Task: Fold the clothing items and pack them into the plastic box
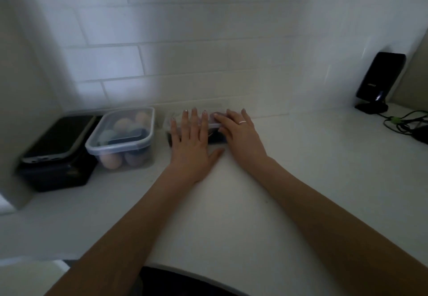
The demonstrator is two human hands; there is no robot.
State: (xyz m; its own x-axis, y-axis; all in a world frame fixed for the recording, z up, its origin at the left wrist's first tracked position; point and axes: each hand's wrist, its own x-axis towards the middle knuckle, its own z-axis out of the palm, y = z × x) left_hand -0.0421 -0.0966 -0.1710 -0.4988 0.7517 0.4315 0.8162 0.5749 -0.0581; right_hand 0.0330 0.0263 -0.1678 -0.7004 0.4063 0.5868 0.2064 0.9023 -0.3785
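A small clear plastic box with a lid stands on the white counter against the tiled wall. Dark contents show through its front wall; I cannot tell what they are. My left hand lies flat on the lid with fingers spread, covering the box's left half. My right hand, with a ring, rests on the lid's right end, fingers pointing left over the rim. Both palms press down on the lid; neither hand wraps around anything.
To the left a lidded clear box holds rolled items in tan and blue tones. Beside it sits a black container with a dark lid lying askew. A black device on a stand and cables occupy the far right.
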